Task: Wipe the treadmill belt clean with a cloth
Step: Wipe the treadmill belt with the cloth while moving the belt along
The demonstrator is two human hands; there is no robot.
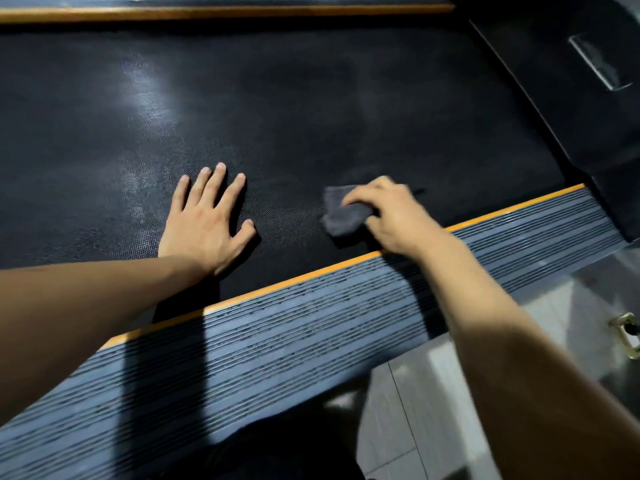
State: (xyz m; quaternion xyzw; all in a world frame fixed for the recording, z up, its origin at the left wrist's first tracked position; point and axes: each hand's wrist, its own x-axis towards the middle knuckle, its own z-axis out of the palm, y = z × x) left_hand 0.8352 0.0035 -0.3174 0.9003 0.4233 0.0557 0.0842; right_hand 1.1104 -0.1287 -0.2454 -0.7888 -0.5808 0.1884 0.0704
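Note:
The black textured treadmill belt (277, 109) fills the upper half of the head view. My left hand (204, 223) lies flat on the belt, palm down with fingers spread, holding nothing. To its right, my right hand (388, 216) presses a small folded grey cloth (343, 216) onto the belt close to the near edge. The fingers cover the right part of the cloth. Pale glare patches show on the belt's left side.
A grey ribbed side rail (311, 327) with an orange strip (298, 278) runs along the near edge; another orange strip (207, 12) lines the far edge. The black motor cover (571, 98) rises at right. Grey floor tiles (415, 410) and a brass fitting (627, 334) lie lower right.

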